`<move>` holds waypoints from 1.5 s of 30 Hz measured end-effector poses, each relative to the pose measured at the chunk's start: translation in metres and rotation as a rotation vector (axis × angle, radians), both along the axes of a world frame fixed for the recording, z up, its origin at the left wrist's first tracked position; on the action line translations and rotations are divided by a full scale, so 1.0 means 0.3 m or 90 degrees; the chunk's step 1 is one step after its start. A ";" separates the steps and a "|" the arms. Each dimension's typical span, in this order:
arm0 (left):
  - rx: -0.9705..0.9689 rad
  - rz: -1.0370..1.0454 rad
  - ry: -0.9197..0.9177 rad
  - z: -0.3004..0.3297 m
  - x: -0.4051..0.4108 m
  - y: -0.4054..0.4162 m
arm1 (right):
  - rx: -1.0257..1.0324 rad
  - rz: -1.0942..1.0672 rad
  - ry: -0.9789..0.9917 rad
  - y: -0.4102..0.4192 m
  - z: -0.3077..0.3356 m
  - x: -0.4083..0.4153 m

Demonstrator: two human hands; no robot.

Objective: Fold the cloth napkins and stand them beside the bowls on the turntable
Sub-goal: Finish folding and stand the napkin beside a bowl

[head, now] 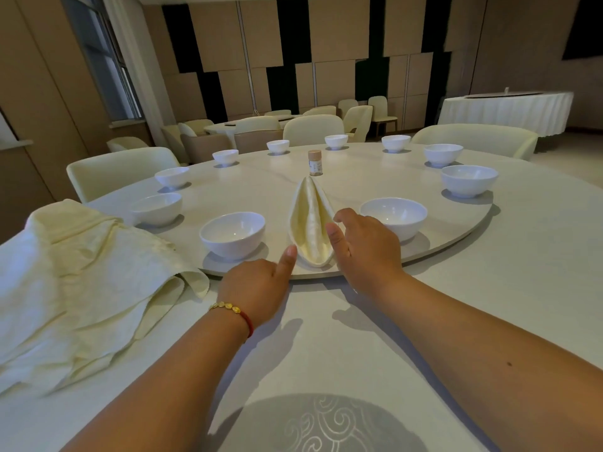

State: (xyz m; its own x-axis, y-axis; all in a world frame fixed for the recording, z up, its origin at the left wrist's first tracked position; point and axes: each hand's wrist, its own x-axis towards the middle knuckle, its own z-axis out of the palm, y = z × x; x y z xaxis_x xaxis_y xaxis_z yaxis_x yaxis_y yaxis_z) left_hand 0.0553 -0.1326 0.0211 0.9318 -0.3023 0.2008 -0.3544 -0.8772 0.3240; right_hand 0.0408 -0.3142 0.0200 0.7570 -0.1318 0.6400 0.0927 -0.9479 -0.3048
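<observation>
Cream cloth napkin folded into a tall pointed cone point(310, 223) stands on the pale round turntable point(456, 238), between two white ceramic bowls point(232, 233); left hand point(261, 288) touches its base with one extended finger, holding nothing; right hand point(365, 246) spread loosely at its right flank, thumb against the cloth. Risk, as I judge it: a nudge on withdrawal topples the napkin; soft folds may splay.

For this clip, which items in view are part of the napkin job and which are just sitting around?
Part of the job: folded napkin standing on the turntable, white bowls either side, pile of unfolded napkins, left hand, right hand.

Just lying about: small jar, chairs, far skirted table.
</observation>
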 end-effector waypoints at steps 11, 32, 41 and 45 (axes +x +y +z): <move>-0.185 -0.063 0.145 -0.014 -0.030 -0.089 | -0.029 0.008 0.042 -0.003 -0.016 -0.097; -0.058 0.076 0.060 -0.104 -0.006 0.087 | -0.057 0.197 0.239 0.162 -0.095 -0.079; -0.044 0.018 0.064 -0.106 -0.012 0.059 | -0.130 0.145 0.334 0.164 -0.101 -0.089; -0.186 -0.003 0.103 -0.068 -0.044 0.077 | -0.134 0.144 0.352 0.178 -0.105 -0.072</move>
